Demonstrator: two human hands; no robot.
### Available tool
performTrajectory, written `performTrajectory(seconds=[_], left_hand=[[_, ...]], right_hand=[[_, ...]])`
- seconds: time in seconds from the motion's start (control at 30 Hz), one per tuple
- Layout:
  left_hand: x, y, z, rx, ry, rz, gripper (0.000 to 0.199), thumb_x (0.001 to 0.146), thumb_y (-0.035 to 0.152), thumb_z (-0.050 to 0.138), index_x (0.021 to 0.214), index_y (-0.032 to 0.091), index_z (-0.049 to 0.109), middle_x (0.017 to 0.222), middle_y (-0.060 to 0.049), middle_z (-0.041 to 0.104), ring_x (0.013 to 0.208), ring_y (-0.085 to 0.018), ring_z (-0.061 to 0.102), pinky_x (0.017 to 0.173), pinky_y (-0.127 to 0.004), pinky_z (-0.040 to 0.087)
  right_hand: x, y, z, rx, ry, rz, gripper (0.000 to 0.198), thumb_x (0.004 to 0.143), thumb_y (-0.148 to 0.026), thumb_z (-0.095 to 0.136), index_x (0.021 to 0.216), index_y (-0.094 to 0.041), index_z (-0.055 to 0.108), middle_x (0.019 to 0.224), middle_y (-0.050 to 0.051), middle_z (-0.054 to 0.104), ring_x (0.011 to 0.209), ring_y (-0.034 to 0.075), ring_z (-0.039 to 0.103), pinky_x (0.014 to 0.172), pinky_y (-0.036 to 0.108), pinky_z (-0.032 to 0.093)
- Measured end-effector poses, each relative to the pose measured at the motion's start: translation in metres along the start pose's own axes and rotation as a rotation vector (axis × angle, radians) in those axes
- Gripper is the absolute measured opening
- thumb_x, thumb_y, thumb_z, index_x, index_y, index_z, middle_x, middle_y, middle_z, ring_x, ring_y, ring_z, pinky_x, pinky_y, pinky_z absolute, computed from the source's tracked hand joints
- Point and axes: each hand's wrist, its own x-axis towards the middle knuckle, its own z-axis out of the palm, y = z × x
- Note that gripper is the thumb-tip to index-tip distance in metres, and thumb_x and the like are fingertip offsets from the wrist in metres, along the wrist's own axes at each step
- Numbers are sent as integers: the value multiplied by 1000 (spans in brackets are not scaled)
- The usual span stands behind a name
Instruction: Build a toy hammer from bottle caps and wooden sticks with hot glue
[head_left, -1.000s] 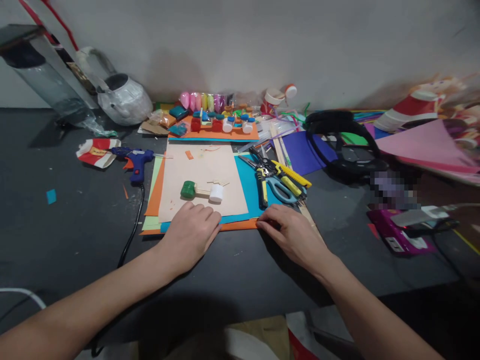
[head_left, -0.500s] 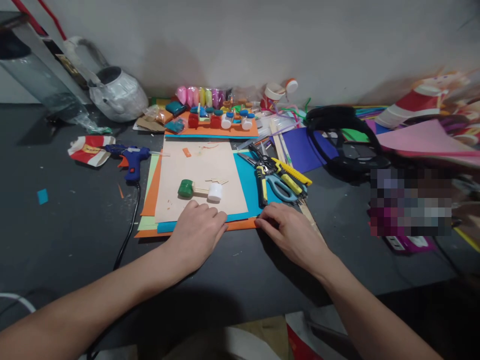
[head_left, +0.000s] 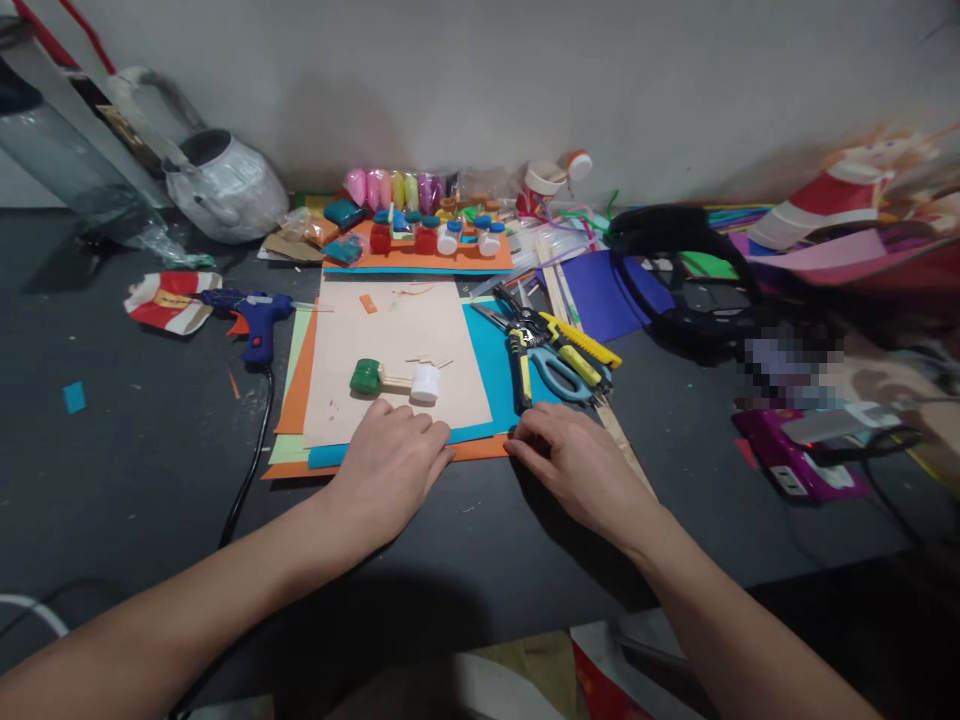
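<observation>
My left hand [head_left: 394, 455] lies on the front edge of a stack of coloured sheets, fingers curled and closed, with no object showing in it. Opposite it, my right hand [head_left: 574, 455] is loosely closed, its thumb and fingertips at the right front corner of the orange sheet [head_left: 484, 447]. Just beyond my left hand, a green cap [head_left: 365, 377] and a white cap [head_left: 425, 382] are joined by thin wooden sticks on a beige sheet [head_left: 390, 330]. Pruning shears [head_left: 523, 350] and blue-handled scissors [head_left: 562, 375] rest beyond my right hand. The undersides of both hands are hidden.
A blue glue gun [head_left: 259, 320] lies at the left, its black cord [head_left: 251, 490] running forward. Behind the sheets stand small red and white cap assemblies [head_left: 427, 237]. A yellow cutter [head_left: 581, 340], a black headset-like band [head_left: 682, 285] and a purple power strip [head_left: 795, 470] lie rightward.
The view has shifted slightly, so things on the desk appear a little further left. Both hands stay in the same places on the sheets.
</observation>
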Motion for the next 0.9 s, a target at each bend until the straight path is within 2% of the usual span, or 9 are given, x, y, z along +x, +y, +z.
performTrajectory(seconds=[0.23, 0.6, 0.9], left_hand=[[5, 9, -1, -65, -24, 42, 26, 99, 27, 47, 88, 17, 67, 84, -6, 70, 80, -22, 62, 69, -35, 32], [14, 14, -2, -30, -90, -3, 28, 99, 26, 47, 82, 17, 68, 83, -6, 71, 80, -24, 63, 65, -36, 29], [17, 16, -6, -12, -98, -29, 27, 97, 27, 50, 80, 15, 67, 81, -8, 72, 79, -24, 64, 64, -36, 29]], right_hand=[[-5, 4, 3, 87, 32, -54, 13, 93, -21, 60, 81, -19, 65, 82, 2, 63, 82, 20, 56, 74, 31, 38], [-4, -1, 3, 12, 31, -12, 17, 93, -24, 62, 77, -17, 65, 80, 4, 64, 79, 21, 56, 73, 33, 38], [-2, -3, 2, -11, 15, -2, 16, 91, -23, 64, 76, -18, 64, 80, 3, 64, 80, 20, 56, 73, 32, 38]])
